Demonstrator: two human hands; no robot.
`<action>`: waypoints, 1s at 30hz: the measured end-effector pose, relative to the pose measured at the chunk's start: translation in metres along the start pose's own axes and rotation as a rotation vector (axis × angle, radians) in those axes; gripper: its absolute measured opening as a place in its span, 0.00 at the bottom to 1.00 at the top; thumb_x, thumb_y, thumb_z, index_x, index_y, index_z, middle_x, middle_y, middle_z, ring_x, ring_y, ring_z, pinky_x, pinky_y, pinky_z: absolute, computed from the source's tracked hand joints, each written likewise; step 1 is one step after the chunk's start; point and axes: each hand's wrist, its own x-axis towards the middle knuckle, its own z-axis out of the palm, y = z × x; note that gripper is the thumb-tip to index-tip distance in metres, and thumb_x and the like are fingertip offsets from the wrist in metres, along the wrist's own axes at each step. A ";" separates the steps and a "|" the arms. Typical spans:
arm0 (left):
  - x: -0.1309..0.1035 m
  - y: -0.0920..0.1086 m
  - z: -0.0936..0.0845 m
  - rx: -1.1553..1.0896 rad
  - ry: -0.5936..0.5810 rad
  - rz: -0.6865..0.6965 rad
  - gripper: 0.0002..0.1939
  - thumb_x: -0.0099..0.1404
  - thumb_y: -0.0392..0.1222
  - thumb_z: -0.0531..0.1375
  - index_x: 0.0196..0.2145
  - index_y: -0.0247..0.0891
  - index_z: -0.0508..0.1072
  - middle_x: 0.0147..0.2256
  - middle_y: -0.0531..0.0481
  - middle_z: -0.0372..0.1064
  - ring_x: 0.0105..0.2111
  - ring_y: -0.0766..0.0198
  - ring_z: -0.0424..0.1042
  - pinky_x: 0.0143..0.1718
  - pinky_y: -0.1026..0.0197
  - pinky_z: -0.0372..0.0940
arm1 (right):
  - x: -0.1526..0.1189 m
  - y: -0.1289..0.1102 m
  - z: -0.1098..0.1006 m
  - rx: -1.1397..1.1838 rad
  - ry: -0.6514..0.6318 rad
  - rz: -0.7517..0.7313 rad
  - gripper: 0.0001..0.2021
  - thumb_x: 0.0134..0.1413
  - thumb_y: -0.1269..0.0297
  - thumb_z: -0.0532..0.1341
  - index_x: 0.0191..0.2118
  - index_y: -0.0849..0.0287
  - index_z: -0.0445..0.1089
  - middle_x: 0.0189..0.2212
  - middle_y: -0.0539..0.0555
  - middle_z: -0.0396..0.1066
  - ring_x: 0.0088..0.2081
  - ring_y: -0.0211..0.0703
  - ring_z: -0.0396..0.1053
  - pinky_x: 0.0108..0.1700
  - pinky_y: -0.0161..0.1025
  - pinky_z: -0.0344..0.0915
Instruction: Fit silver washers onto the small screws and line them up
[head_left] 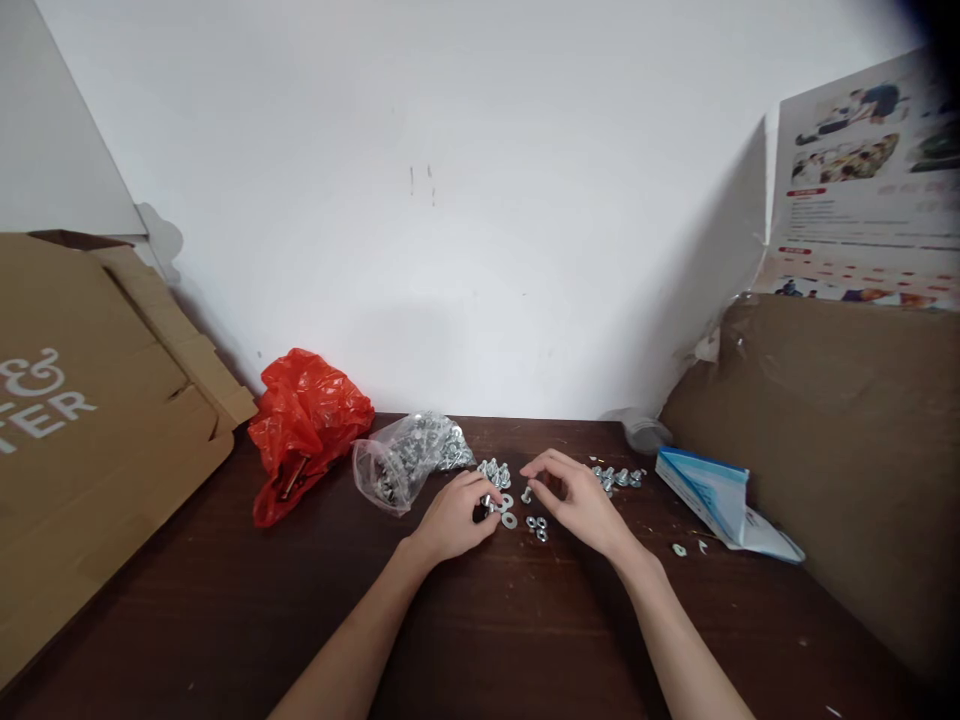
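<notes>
My left hand [456, 518] is at the centre of the dark table, thumb and fingers curved around a small metal piece [488, 505] beside some flat washers [509, 521]. To its right, my right hand [577, 500] has its thumb and forefinger apart, close to a single bolt [526, 494] on the table. Several nuts [541, 535] lie just in front, between the hands. Behind the washers is a small group of bolts [493, 472]. More bolts with nuts [622, 479] stand in a cluster beyond my right hand.
A clear bag of metal hardware [420, 455] and a red plastic bag [307, 420] lie at the back left. Cardboard [112, 430] borders the left, another cardboard sheet [840, 430] the right. A blue-and-white box [705, 490] rests at the right.
</notes>
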 end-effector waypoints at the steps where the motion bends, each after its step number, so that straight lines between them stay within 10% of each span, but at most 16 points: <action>1: 0.000 -0.001 0.000 0.000 -0.001 0.006 0.06 0.57 0.33 0.57 0.34 0.38 0.72 0.34 0.50 0.68 0.36 0.63 0.65 0.39 0.62 0.61 | -0.001 -0.004 0.000 0.009 -0.035 -0.021 0.09 0.56 0.68 0.53 0.35 0.57 0.71 0.33 0.53 0.70 0.31 0.42 0.67 0.32 0.38 0.64; 10: 0.001 -0.010 0.000 -0.033 -0.063 0.006 0.04 0.60 0.35 0.58 0.31 0.36 0.73 0.31 0.51 0.66 0.30 0.66 0.64 0.31 0.67 0.59 | -0.006 -0.019 0.016 -0.177 -0.273 -0.152 0.09 0.52 0.72 0.58 0.36 0.54 0.74 0.37 0.53 0.71 0.41 0.47 0.66 0.45 0.45 0.63; 30: 0.002 -0.005 -0.005 -0.085 -0.108 0.015 0.03 0.57 0.35 0.60 0.26 0.34 0.72 0.29 0.51 0.69 0.30 0.67 0.66 0.34 0.67 0.59 | -0.009 -0.025 0.006 -0.341 -0.319 -0.103 0.08 0.49 0.71 0.62 0.34 0.53 0.75 0.40 0.52 0.72 0.43 0.48 0.62 0.45 0.46 0.55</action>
